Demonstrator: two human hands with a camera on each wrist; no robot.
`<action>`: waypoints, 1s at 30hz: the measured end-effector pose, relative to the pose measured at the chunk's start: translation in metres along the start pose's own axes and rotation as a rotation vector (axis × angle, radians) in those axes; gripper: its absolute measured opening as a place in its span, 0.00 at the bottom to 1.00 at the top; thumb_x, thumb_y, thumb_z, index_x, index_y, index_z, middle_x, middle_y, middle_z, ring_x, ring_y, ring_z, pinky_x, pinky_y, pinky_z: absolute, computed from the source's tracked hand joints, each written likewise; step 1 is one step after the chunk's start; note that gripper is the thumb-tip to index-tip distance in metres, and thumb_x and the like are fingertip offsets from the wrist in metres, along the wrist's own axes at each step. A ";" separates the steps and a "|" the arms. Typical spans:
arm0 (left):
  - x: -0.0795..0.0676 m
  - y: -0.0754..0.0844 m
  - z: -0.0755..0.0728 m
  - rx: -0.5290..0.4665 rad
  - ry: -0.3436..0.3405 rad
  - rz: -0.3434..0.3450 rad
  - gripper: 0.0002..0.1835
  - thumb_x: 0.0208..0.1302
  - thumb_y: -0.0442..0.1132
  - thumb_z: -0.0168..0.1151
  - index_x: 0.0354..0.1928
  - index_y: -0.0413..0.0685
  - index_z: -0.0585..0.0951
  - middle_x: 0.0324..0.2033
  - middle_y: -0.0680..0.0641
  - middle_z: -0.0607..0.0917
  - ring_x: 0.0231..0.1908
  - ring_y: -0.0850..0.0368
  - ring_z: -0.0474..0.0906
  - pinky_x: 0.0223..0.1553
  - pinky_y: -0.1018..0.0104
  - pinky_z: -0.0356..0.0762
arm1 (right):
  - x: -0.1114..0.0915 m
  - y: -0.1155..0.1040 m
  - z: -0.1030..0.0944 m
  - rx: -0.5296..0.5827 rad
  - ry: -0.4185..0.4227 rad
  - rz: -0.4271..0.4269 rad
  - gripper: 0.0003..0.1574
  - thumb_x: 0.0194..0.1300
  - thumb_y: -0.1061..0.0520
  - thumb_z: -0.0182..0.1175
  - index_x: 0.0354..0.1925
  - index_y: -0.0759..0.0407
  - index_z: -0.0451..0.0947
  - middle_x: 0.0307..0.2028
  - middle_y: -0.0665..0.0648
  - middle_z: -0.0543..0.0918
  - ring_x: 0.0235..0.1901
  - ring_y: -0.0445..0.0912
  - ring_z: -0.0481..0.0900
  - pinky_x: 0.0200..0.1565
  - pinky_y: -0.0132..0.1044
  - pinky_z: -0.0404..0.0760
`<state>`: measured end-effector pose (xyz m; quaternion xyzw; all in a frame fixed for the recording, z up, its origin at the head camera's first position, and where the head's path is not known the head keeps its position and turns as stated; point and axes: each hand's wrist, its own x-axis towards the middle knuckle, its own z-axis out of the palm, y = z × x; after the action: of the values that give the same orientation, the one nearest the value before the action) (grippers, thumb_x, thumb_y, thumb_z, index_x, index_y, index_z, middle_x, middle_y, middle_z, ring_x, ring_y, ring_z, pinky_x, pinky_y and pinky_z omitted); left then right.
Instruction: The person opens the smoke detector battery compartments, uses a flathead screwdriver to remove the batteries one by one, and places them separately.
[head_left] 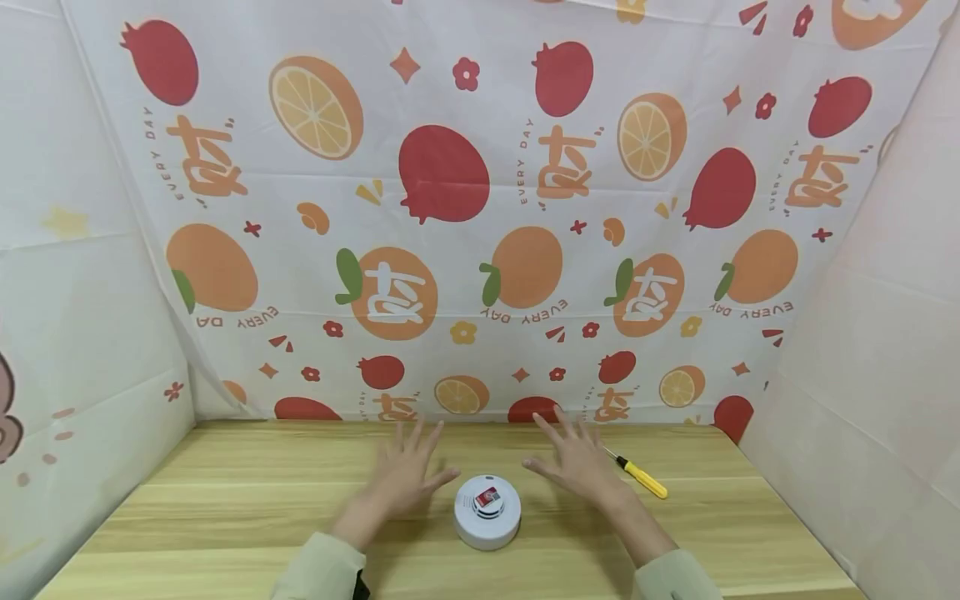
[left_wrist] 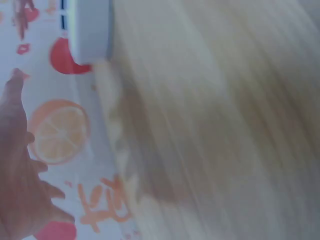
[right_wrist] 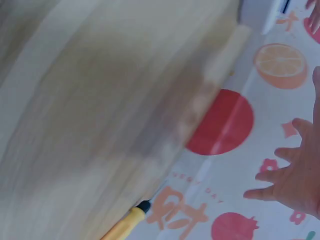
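A round white smoke detector (head_left: 487,527) with a red label on its top sits on the wooden table between both hands. To its left is my left hand (head_left: 405,471), fingers spread and holding nothing. My right hand (head_left: 577,462) is spread the same way on the other side, also holding nothing. Both hands stay apart from the detector. Just right of the right hand lies a screwdriver (head_left: 647,481) with a yellow handle; part of its shaft is near the hand. In the left wrist view, the white side of the detector (left_wrist: 90,30) shows at the top.
The wooden tabletop (head_left: 247,500) runs back to a fruit-printed cloth (head_left: 465,275) hanging behind it. Pale cloth walls (head_left: 885,358) close off the left and right sides.
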<state>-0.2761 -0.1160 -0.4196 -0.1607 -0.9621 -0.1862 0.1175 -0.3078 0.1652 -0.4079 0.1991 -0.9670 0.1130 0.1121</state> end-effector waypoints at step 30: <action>-0.032 0.027 0.037 -0.736 -0.180 0.107 0.47 0.47 0.40 0.72 0.64 0.27 0.56 0.62 0.27 0.58 0.61 0.31 0.53 0.59 0.38 0.50 | -0.027 -0.035 0.013 0.553 -0.368 -0.166 0.46 0.49 0.49 0.70 0.63 0.59 0.64 0.63 0.63 0.62 0.61 0.56 0.61 0.58 0.53 0.63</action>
<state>-0.2428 -0.0864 -0.4533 -0.2579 -0.8275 -0.4981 -0.0233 -0.2717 0.1399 -0.4215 0.3168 -0.8843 0.3236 -0.1135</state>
